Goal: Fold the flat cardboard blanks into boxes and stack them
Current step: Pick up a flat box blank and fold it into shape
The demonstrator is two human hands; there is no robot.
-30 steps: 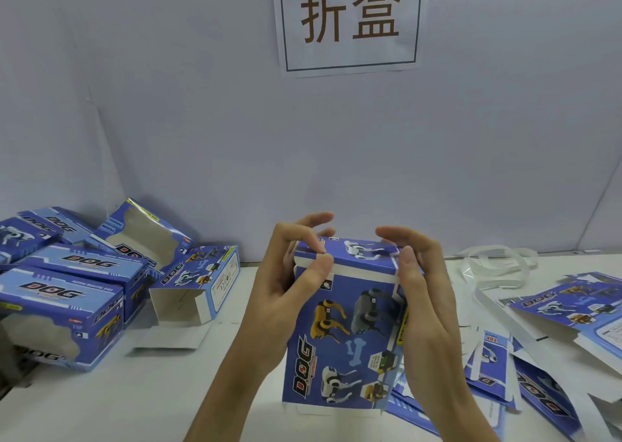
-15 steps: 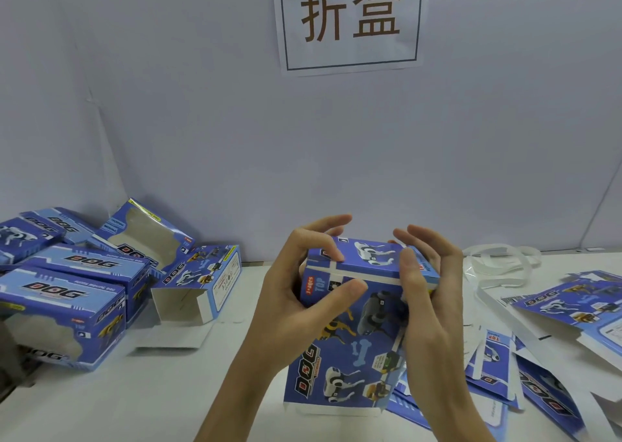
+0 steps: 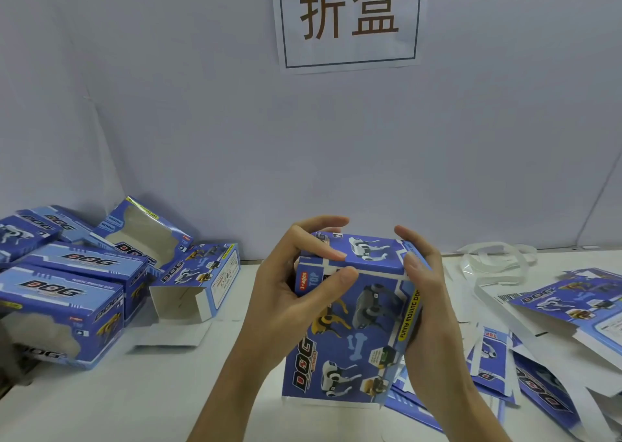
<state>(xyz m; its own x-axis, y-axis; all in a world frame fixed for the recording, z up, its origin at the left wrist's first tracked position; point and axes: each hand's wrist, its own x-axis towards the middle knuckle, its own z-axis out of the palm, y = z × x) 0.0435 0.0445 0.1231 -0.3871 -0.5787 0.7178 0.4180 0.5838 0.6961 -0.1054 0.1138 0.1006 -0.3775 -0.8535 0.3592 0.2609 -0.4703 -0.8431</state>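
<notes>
A blue cardboard box (image 3: 350,344) printed with robot dogs and "DOG" stands upright on the white table (image 3: 134,398), its top flap folded down. My left hand (image 3: 289,293) grips its upper left corner, thumb across the front and fingers over the top flap. My right hand (image 3: 420,293) holds the right side, thumb on the top right edge. Several folded boxes (image 3: 67,293) lie stacked at the left. Flat blanks (image 3: 552,350) are spread at the right.
One box (image 3: 198,280) at left centre lies on its side with its end flaps open. Clear plastic straps (image 3: 494,260) sit at the back right by the wall. A paper sign (image 3: 350,17) hangs on the wall.
The top flap has come down over the box's opening. Both hands shifted up over the top edge, and the box tilted slightly toward me.
</notes>
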